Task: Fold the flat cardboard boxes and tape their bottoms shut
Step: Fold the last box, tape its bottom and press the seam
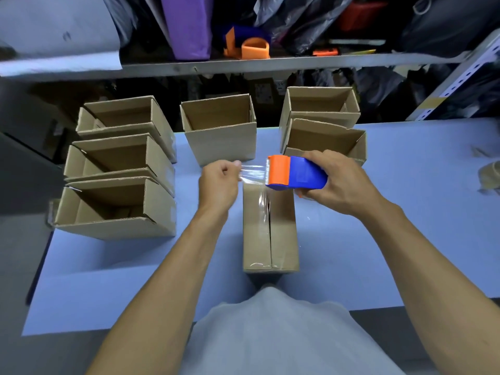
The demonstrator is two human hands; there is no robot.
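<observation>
A folded cardboard box (270,231) lies bottom-up on the blue table (392,239) right in front of me, its two flaps meeting along a centre seam. Clear tape runs along that seam. My right hand (338,182) grips a blue and orange tape dispenser (295,173) just above the box's far end. My left hand (219,182) pinches the free end of the clear tape strip (253,171), stretched between my fingers and the dispenser's orange blade end.
Several assembled open boxes stand on the table: three at the left (119,207), one at the far middle (219,128), two at the far right (324,136). A shelf (270,64) above holds another orange and blue dispenser (249,46) and bags. A tape roll (491,174) lies at the right edge.
</observation>
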